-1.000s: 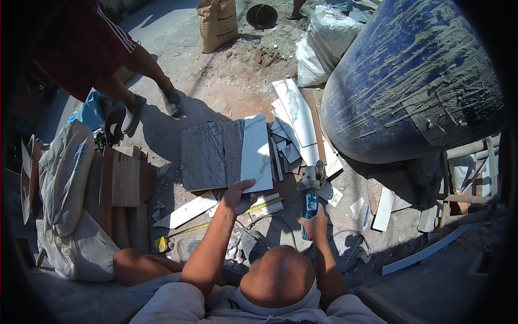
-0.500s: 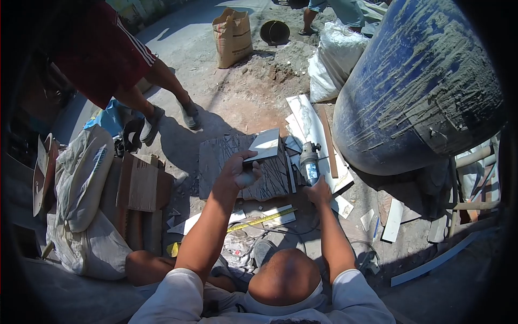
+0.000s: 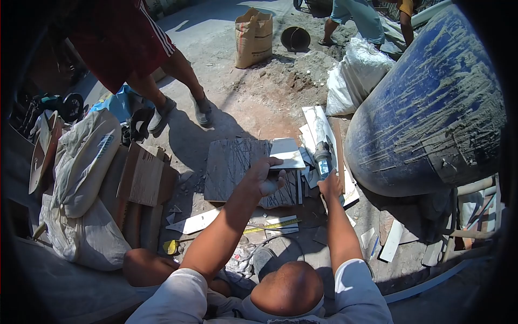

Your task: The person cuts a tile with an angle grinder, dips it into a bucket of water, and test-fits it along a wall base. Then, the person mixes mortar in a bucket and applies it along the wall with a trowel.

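Observation:
My left hand [image 3: 265, 178] pinches a cut piece of white tile [image 3: 287, 153] by its left edge, thumb on top. The tile is held over the right part of a dark, scored board [image 3: 237, 162] on the ground. In my right hand [image 3: 331, 186] is an angle grinder [image 3: 324, 159], gripped by its body with the head pointing away from me. The grinder is just right of the tile, over scattered tile offcuts; its disc is hard to make out. A yellow tape measure [image 3: 272, 225] lies on the ground between my arms.
A large blue drum [image 3: 426, 108] crusted with cement stands at right, beside a white sack [image 3: 359, 75]. A person in red shorts [image 3: 121, 43] stands at left near stacked sacks [image 3: 86, 162]. Behind are a paper bag [image 3: 253, 40], a black bucket [image 3: 295, 39] and another person [image 3: 359, 19].
My view has shifted, so the scene sits farther right. The tile has moved right over the board and turned, its top face showing more. Both hands keep their holds.

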Demonstrator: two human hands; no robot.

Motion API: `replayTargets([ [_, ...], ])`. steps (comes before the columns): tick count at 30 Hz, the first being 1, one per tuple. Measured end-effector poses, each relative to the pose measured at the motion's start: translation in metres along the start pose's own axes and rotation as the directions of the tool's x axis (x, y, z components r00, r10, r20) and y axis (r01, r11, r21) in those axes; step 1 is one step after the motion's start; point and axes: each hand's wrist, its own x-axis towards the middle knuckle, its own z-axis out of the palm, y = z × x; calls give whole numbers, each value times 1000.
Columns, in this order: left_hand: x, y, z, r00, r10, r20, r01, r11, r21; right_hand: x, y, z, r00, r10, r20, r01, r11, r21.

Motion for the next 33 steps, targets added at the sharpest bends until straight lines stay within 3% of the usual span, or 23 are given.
replayTargets([
  [13, 0, -9, -13, 998, -15, 63, 15, 1000, -7, 5, 2, 21, 998, -46, -49, 44, 998, -45],
  [17, -17, -21, -47, 993, 61, 101, -69, 994, 85, 9, 1, 48, 984, -116, -133, 110, 993, -50],
  [19, -30, -24, -58, 967, 227, 112, -242, 959, 150, 5, -10, 49, 983, -117, -142, 111, 993, -49],
  [21, -42, -20, -71, 958, 246, 146, -273, 940, 204, -1, -18, 53, 984, -118, -130, 109, 991, -72],
  [25, -71, -11, -70, 925, 376, -46, -350, 895, 278, -13, -27, 76, 982, -121, -142, 97, 982, -160],
  [27, -81, -3, -71, 915, 399, 65, -392, 836, 385, -18, -29, 85, 990, -102, -103, 73, 965, -250],
  [33, -73, -6, -79, 884, 438, 166, -468, 827, 311, -32, -25, 110, 983, -92, -158, 59, 977, -206],
])
